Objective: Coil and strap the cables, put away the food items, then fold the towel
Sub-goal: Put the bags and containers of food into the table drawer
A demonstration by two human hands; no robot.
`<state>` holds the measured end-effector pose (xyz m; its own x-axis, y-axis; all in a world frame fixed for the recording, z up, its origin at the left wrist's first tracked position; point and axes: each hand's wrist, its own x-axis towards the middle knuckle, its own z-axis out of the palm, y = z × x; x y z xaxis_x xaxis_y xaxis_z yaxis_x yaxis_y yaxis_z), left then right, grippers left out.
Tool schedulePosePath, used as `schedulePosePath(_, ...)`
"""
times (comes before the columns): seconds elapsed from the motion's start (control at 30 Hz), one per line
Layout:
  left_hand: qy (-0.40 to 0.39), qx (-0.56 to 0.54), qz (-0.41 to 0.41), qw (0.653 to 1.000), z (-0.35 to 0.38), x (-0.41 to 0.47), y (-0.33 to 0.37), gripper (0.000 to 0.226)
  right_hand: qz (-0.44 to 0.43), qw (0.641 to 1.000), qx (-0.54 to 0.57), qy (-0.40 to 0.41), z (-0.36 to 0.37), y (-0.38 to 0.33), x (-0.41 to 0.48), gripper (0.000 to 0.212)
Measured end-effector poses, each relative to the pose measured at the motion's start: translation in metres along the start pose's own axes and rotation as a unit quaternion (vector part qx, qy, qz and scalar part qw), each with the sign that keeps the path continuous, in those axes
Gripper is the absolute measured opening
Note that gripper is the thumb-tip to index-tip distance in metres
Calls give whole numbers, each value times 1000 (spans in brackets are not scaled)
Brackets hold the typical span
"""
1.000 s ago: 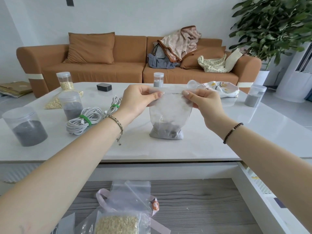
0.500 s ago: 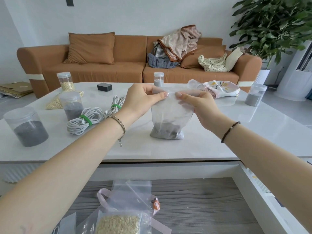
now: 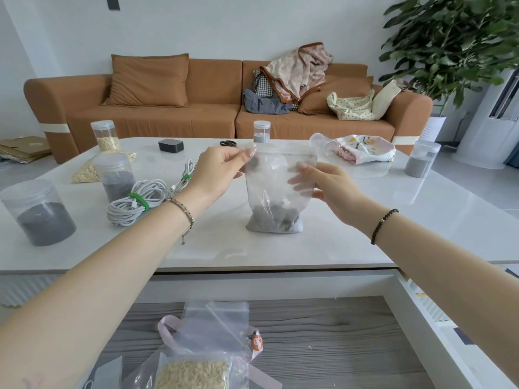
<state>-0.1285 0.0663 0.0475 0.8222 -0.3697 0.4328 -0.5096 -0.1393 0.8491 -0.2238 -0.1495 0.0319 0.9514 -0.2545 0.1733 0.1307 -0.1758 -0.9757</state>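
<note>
A clear zip bag (image 3: 269, 192) with dark grey grains at its bottom stands upright on the white table (image 3: 337, 237). My left hand (image 3: 216, 175) pinches the bag's top left corner at the seal. My right hand (image 3: 334, 189) holds the bag's right side at mid height, its fingers showing through the plastic. White cables (image 3: 137, 200), coiled and bound with green straps, lie left of the bag. A patterned towel (image 3: 362, 148) lies crumpled at the far right of the table.
Lidded jars of grey grains stand at the left (image 3: 39, 211), (image 3: 116, 178), the back (image 3: 261, 131) and the right (image 3: 420, 158). A jar of oats (image 3: 105, 134) and a loose bag of oats (image 3: 87, 172) sit at the back left. A bag of oats (image 3: 196, 369) lies in the open drawer (image 3: 337, 332) below.
My right hand left the bag's top edge, where both hands pinched the seal, and dropped to its right side. The left hand stays at the top left corner.
</note>
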Motion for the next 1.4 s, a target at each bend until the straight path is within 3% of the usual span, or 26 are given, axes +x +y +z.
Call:
schedulePosePath(0.07,7,17,18,1000,0,0,-1,46,7,1000,7,4,0,5,0,25)
schedulePosePath(0.2,39,4,2,999,4,-4,2,32,9,999,32,23,6,7,-2,12)
schedulePosePath(0.33,18,-21,-55,998,8,-4,4,26,-35,997,20,60,11,6,-2,61)
schedulePosePath(0.47,-35,-108,-107,988,9,-9,-5,29,-130,990,-5,48,9,6,-8,78)
schedulePosePath(0.57,-123,-96,-91,984,11,-16,-16,34,-49,998,28,38,5,12,-5,88)
schedulePosePath(0.6,-141,-65,-80,985,12,-20,-19,31,-10,999,43,16,3,15,-4,83)
schedulePosePath(0.7,-146,-15,-52,988,15,-24,-31,24,25,997,-22,-75,-3,23,-4,35)
schedulePosePath(0.77,-123,-48,-52,990,15,-25,-35,22,11,996,-30,-85,-3,28,-6,25)
schedulePosePath(0.87,-89,-76,-38,992,14,-25,-37,31,-6,998,11,-57,-3,32,-8,24)
schedulePosePath(0.97,-97,-48,-15,994,12,-31,-37,53,-5,997,42,-67,-8,35,-9,51)
schedulePosePath(1.03,-117,-37,-23,992,10,-33,-41,55,-5,995,32,-91,-13,37,-12,58)
schedulePosePath(1.13,-152,-10,-24,988,8,-38,-45,35,-1,992,6,-125,-19,38,-12,46)
schedulePosePath(1.2,-129,9,-10,992,10,-41,-46,10,-4,992,-7,-129,-19,37,-13,41)
schedulePosePath(1.23,-115,21,-8,993,13,-41,-48,15,-9,992,-14,-124,-17,37,-13,40)
schedulePosePath(1.3,-113,42,-25,992,19,-41,-52,48,-27,993,-15,-114,-13,38,-13,43)
schedulePosePath(1.4,-133,61,-54,988,27,-38,-59,73,-14,992,36,-121,-11,40,-10,59)
